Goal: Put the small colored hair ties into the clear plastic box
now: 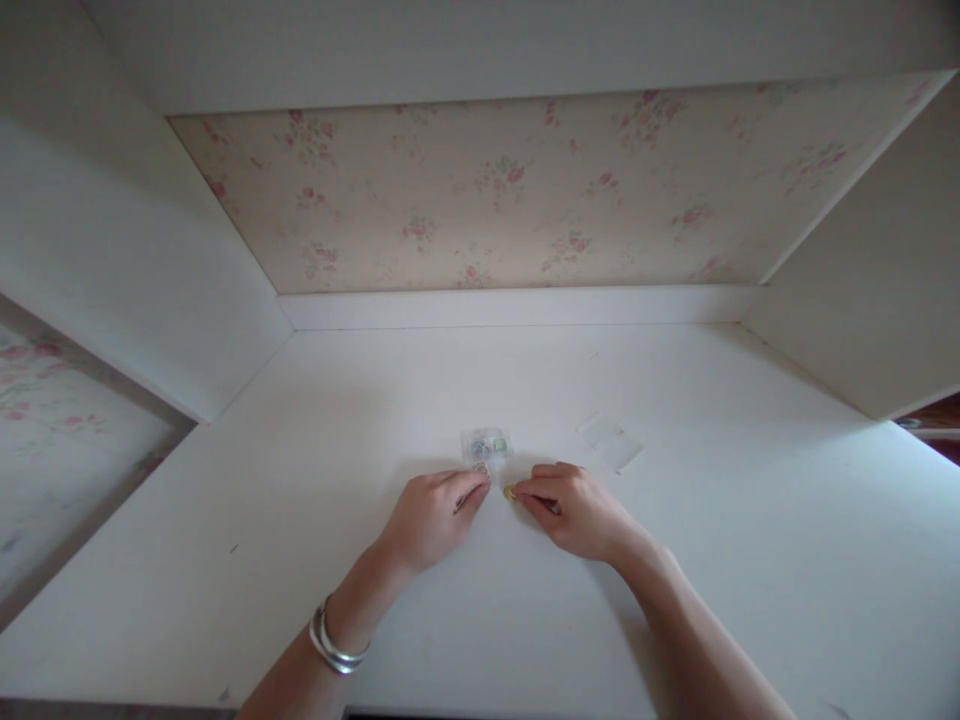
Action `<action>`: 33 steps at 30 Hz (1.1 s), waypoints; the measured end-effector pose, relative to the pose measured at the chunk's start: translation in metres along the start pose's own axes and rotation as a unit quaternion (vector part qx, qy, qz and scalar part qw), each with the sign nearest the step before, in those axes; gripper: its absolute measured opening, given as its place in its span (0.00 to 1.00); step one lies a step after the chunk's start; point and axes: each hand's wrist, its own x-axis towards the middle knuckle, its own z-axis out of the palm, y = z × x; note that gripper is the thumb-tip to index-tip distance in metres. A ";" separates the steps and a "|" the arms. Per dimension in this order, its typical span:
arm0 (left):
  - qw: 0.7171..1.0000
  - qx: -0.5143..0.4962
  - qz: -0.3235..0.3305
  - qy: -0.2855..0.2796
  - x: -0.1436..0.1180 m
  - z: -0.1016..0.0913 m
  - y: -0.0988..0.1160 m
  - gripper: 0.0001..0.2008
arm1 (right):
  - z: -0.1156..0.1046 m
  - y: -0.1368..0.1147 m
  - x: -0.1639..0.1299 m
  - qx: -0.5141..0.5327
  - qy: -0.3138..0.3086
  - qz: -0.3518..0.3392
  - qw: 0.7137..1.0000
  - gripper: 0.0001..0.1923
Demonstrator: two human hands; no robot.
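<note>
My left hand rests low over the white desk, thumb and fingers pinched on a small pale roundish piece too small to name. Opposite it, my right hand pinches a small gold-coloured round piece, like a coin. The two pairs of fingertips are a short gap apart. Just beyond them lies a small clear plastic packet with grey and green small things in it or under it. Whether the left fingertips touch the packet, I cannot tell.
A flat clear plastic sleeve lies on the white desk, right of the packet. White side panels and a low ledge bound the desk, with flowered wallpaper behind. A silver bracelet circles my left wrist.
</note>
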 end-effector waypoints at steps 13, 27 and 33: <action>0.997 0.074 0.010 0.017 -0.001 0.009 -0.006 0.12 | 0.007 0.001 0.006 0.035 0.114 0.054 0.991 0.15; 0.998 0.068 0.005 0.017 -0.003 0.012 -0.007 0.12 | 0.014 0.010 0.009 0.077 0.210 0.119 0.967 0.12; 0.997 0.070 0.022 0.034 -0.006 0.013 0.003 0.10 | 0.013 0.017 0.009 0.021 0.195 0.190 0.962 0.11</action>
